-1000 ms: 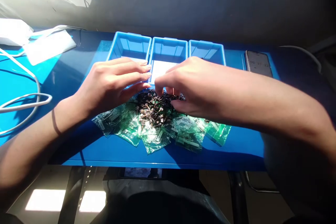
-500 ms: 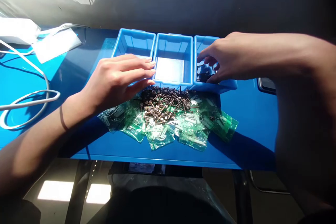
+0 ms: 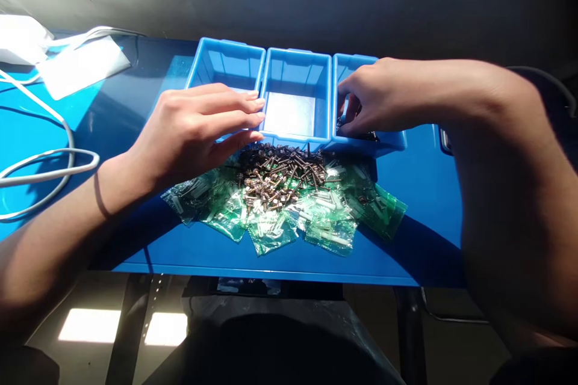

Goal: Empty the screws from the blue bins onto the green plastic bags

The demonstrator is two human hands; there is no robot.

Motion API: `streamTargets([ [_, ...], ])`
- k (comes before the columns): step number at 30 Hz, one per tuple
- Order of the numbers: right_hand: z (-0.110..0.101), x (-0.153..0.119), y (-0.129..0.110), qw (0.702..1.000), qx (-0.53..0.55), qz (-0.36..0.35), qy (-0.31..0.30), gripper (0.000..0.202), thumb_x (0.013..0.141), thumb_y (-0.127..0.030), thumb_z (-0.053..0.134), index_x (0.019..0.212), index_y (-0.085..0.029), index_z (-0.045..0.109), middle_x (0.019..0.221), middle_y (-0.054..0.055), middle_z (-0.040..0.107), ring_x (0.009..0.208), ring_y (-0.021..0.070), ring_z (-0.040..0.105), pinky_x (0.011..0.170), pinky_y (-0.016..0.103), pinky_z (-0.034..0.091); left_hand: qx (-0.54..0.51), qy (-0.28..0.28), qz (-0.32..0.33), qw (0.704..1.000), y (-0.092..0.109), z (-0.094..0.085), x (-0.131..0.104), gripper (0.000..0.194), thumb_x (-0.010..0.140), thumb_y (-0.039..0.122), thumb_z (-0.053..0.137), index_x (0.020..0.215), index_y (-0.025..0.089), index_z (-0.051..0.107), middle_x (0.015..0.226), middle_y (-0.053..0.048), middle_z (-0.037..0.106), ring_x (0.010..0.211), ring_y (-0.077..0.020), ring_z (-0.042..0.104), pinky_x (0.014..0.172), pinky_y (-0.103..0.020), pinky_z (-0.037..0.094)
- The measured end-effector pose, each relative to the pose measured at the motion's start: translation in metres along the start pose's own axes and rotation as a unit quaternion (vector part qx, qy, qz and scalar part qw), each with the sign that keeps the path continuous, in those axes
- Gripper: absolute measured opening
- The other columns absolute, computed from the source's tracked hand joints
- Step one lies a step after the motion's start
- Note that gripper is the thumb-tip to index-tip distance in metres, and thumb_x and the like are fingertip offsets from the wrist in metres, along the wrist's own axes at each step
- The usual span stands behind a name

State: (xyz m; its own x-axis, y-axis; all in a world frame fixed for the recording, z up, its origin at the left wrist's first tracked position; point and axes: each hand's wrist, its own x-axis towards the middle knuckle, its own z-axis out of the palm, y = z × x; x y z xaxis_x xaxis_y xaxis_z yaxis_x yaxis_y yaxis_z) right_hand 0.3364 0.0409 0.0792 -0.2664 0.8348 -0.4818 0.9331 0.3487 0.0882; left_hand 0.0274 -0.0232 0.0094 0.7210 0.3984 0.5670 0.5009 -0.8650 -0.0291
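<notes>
My left hand (image 3: 194, 123) is held over the front of the left blue bin (image 3: 230, 45), fingers stretched out and holding nothing. Its fingertips are near the wall shared with the middle bin (image 3: 298, 54). My right hand (image 3: 377, 93) reaches down into the right blue bin (image 3: 383, 143), fingers and thumb curled in among small dark parts (image 3: 372, 136). The fingertips are partly hidden, so what they grip does not show. In front of the bins lies a heap of metal screws (image 3: 280, 177), on top of several green-tinted plastic bags (image 3: 332, 234) with white pieces inside.
The bins stand in a row on a blue table (image 3: 433, 204) against a dark wall. A white cable (image 3: 63, 171), a sheet of white paper (image 3: 85, 69) and a white box (image 3: 22, 39) lie at the left. Partly behind my right arm is a dark-edged object (image 3: 445, 139).
My right hand has dipped deeper into the right bin, and its fingers have curled in towards the dark parts. My left hand keeps its pose. The whole view has shifted slightly.
</notes>
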Motion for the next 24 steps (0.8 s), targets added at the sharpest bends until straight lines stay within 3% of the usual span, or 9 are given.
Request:
streamTargets([
  [3, 0.002, 0.002, 0.005, 1.0, 0.015, 0.01, 0.018, 0.01, 0.098, -0.034, 0.085, 0.104, -0.027, 0.08, 0.093, 0.003, 0.079, 0.073, 0.0209, 0.069, 0.065, 0.036, 0.045, -0.001, 0.005, 0.003, 1.0, 0.0, 0.0, 0.0, 0.023, 0.108, 0.026, 0.083, 0.129, 0.019, 0.078, 0.133, -0.007, 0.085, 0.123, -0.027, 0.086, 0.101, -0.042, 0.077],
  [8, 0.002, 0.002, 0.011, 0.999, -0.007, 0.007, 0.044, 0.008, 0.102, -0.034, 0.08, 0.105, -0.027, 0.081, 0.089, 0.002, 0.077, 0.067, 0.0174, 0.064, 0.066, 0.036, 0.045, 0.002, 0.005, -0.001, 1.0, 0.0, 0.001, -0.002, 0.025, 0.109, 0.028, 0.082, 0.131, 0.02, 0.077, 0.135, -0.006, 0.085, 0.125, -0.0255, 0.086, 0.103, -0.042, 0.077],
  [12, -0.002, 0.0, 0.008, 0.999, -0.021, -0.017, 0.022, 0.021, 0.093, -0.038, 0.091, 0.105, -0.023, 0.081, 0.09, 0.001, 0.078, 0.07, 0.0167, 0.067, 0.064, 0.033, 0.046, 0.002, 0.001, -0.007, 1.0, 0.0, 0.001, -0.002, 0.024, 0.11, 0.03, 0.08, 0.132, 0.022, 0.077, 0.135, -0.005, 0.085, 0.125, -0.0256, 0.086, 0.102, -0.044, 0.078],
  [16, -0.003, -0.004, -0.002, 1.0, -0.014, -0.022, 0.004, 0.012, 0.096, -0.031, 0.082, 0.095, -0.019, 0.079, 0.084, 0.004, 0.076, 0.066, 0.0165, 0.064, 0.06, 0.033, 0.045, -0.001, 0.001, 0.001, 1.0, -0.002, -0.001, -0.001, 0.026, 0.11, 0.028, 0.079, 0.135, 0.024, 0.077, 0.136, -0.005, 0.085, 0.125, -0.0254, 0.085, 0.101, -0.045, 0.079],
  [24, -0.005, -0.007, -0.002, 0.999, 0.009, -0.025, -0.021, 0.018, 0.102, -0.033, 0.08, 0.09, -0.021, 0.074, 0.077, 0.0, 0.07, 0.063, 0.014, 0.056, 0.059, 0.033, 0.041, 0.0, 0.003, 0.002, 1.0, -0.002, 0.0, -0.002, 0.027, 0.109, 0.028, 0.081, 0.135, 0.025, 0.077, 0.136, -0.005, 0.084, 0.125, -0.0255, 0.085, 0.1, -0.045, 0.078],
])
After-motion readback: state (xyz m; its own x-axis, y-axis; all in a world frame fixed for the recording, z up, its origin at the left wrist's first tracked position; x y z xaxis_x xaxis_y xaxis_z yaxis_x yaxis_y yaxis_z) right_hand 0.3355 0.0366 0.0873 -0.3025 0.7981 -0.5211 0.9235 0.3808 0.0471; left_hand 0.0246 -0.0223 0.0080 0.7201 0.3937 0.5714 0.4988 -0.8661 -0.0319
